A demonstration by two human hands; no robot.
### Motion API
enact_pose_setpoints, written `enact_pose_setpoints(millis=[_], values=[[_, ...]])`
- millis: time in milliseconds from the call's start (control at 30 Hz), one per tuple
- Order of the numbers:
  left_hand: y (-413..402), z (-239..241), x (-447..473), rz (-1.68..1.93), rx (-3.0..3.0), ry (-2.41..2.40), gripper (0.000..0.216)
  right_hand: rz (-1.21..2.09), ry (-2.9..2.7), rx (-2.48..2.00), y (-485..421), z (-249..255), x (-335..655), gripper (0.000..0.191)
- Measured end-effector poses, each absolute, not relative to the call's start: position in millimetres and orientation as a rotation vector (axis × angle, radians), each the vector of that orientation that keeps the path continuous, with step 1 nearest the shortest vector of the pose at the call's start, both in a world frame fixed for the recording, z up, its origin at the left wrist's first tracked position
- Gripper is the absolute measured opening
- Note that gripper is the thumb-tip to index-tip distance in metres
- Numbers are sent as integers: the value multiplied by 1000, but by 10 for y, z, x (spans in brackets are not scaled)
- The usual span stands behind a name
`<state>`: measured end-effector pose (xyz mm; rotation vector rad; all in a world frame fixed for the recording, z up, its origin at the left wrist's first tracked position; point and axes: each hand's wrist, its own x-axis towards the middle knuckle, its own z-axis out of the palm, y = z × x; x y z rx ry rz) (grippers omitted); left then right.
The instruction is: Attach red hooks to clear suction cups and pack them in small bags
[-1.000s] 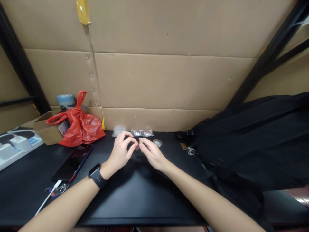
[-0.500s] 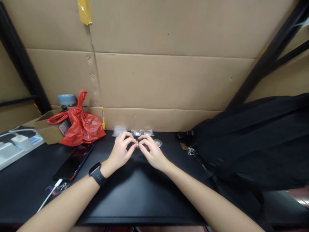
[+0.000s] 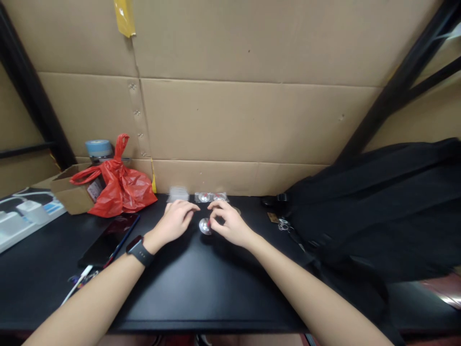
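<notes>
My right hand (image 3: 230,223) rests on the black table (image 3: 201,288) with its fingertips pinched on a small shiny round disc (image 3: 205,226) that has a bit of red on it. My left hand (image 3: 175,220), with a black watch on the wrist, lies palm down just left of the disc, fingers loosely stretched and apart from it. Behind my hands, against the cardboard wall, lie small clear packets with round discs (image 3: 212,197) and a clear packet (image 3: 177,194).
A red plastic bag (image 3: 118,187), a cardboard box (image 3: 66,197) and a blue-lidded container (image 3: 98,148) stand at the left. A dark phone (image 3: 108,240) and keys with a white pen (image 3: 81,281) lie nearer. Black fabric (image 3: 378,206) covers the right; metal rings (image 3: 284,224) lie beside it.
Both hands held the small disc raised between their fingertips; now they have dropped to the table, the left hand has let go, and the disc sits low at my right fingertips.
</notes>
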<state>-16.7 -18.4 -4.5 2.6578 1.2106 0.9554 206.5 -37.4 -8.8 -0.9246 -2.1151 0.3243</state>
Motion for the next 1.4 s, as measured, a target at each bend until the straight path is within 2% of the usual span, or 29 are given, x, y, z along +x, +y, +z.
enact_pose_setpoints(millis=[133, 233, 300, 367, 467, 567, 900, 1133, 1267, 1400], values=[[64, -63, -465, 872, 2669, 1378, 23, 265, -2261, -969, -326, -92, 2137, 15], [165, -69, -629, 697, 2682, 1314, 18, 277, -2342, -1019, -270, -63, 2235, 23], [195, -86, -674, 636, 2667, 1225, 18, 248, -2352, -1123, -214, -54, 2343, 20], [210, -117, -679, 622, 2664, 1151, 19, 171, -2325, -1279, -147, -68, 2476, 11], [223, -173, -658, 650, 2670, 1107, 19, 104, -2291, -1467, -39, -126, 2667, 20], [231, -216, -642, 685, 2688, 1182, 18, 184, -2294, -1522, 59, -183, 2793, 17], [110, -133, -523, 649, 2809, 1389, 15, 380, -2156, -1519, 174, -266, 2878, 17], [104, -102, -501, 856, 2715, 1397, 18, 352, -2061, -1488, 177, -257, 2848, 18], [71, -54, -443, 1022, 2543, 1256, 16, 355, -2012, -1310, 75, -196, 2665, 24], [-46, 27, -326, 1062, 2458, 1204, 13, 560, -1912, -1112, -103, -120, 2393, 31]])
